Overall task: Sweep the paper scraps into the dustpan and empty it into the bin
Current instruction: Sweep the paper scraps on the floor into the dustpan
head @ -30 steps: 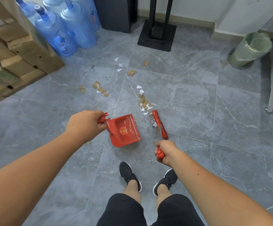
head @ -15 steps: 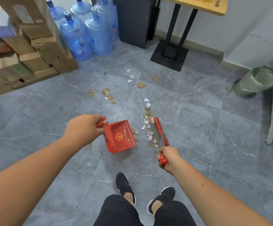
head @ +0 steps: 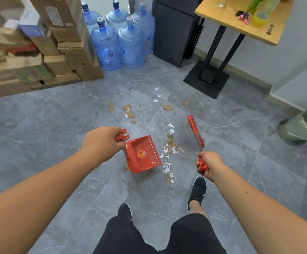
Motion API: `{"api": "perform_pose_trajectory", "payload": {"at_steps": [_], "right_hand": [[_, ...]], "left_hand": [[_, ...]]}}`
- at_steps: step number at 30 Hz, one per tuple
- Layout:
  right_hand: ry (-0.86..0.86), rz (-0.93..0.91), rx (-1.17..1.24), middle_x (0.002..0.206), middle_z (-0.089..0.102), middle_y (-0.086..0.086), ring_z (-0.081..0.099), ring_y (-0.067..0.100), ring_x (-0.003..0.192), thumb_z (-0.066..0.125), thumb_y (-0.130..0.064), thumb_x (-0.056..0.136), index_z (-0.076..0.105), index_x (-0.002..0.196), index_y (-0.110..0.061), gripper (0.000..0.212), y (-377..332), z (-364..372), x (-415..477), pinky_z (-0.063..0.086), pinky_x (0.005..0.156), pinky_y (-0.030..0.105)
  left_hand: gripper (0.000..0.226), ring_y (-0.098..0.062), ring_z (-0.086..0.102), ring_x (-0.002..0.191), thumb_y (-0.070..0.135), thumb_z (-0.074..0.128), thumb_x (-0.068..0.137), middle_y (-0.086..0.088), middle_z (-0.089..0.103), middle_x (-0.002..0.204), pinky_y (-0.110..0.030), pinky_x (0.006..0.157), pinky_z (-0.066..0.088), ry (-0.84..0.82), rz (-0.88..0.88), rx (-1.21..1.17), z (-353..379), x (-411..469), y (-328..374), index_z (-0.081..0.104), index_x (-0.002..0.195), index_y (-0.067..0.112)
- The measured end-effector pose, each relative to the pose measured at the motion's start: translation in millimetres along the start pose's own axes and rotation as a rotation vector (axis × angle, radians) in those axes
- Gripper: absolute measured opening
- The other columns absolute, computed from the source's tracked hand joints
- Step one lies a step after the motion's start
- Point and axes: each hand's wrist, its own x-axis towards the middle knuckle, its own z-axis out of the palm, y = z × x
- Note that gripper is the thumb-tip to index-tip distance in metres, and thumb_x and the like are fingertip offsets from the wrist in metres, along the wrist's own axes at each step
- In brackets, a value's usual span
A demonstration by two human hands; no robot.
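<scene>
My left hand (head: 101, 142) grips the handle of a red dustpan (head: 141, 154) that rests on the grey floor, its mouth facing right. My right hand (head: 208, 165) holds a red hand brush (head: 195, 132) by its handle, the brush head pointing away and lifted to the right of the scraps. A line of white and brown paper scraps (head: 169, 149) lies between pan and brush, right at the pan's lip. More scraps (head: 129, 112) are scattered farther ahead. A bin (head: 303, 126) lined with a green bag stands at the far right.
Stacked cardboard boxes (head: 39, 52) fill the left. Several blue water jugs (head: 119, 39) stand at the back beside a dark cabinet (head: 173, 30). A wooden table (head: 240, 21) on a black stand (head: 206, 78) is at the back right. My feet (head: 197, 189) are below the scraps.
The brush has swung out to the right, away from the scrap line. The view has tilted up and my right foot has stepped forward. The dustpan stays beside the scraps.
</scene>
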Motion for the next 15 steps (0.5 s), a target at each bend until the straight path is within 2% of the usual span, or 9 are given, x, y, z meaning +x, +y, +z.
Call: {"api": "perform_pose_trajectory", "payload": {"at_steps": [8, 11, 15], "right_hand": [[-0.108, 0.027, -0.054, 0.059, 0.033, 0.007, 0.038, 0.010, 0.027, 0.045, 0.002, 0.094, 0.041, 0.081, -0.010, 0.018, -105.8, -77.3, 80.9, 0.023, 0.030, 0.010], [-0.149, 0.051, -0.049, 0.059, 0.033, 0.005, 0.040, 0.011, 0.034, 0.045, 0.003, 0.093, 0.043, 0.086, -0.010, 0.015, -145.4, -109.6, 95.1, 0.024, 0.031, 0.011], [-0.194, 0.100, -0.022, 0.059, 0.036, 0.003, 0.040, 0.011, 0.045, 0.044, 0.002, 0.092, 0.046, 0.096, -0.012, 0.015, -192.6, -142.1, 112.4, 0.026, 0.031, 0.010]], "left_hand": [[0.019, -0.020, 0.059, 0.069, 0.039, 0.060, 0.084, 0.004, 0.062, 0.070, -0.034, 0.060, 0.052, 0.018, -0.198, -0.056, 4.2, 45.3, 115.9, 0.063, 0.084, 0.020], [0.018, -0.017, 0.059, 0.066, 0.039, 0.060, 0.085, 0.005, 0.062, 0.068, -0.031, 0.055, 0.048, 0.008, -0.221, -0.019, 0.4, 67.4, 166.9, 0.065, 0.084, 0.021], [0.024, -0.015, 0.057, 0.058, 0.040, 0.059, 0.085, 0.004, 0.059, 0.062, -0.028, 0.050, 0.044, -0.010, -0.215, 0.010, -5.4, 99.1, 227.7, 0.057, 0.074, 0.019]]}}
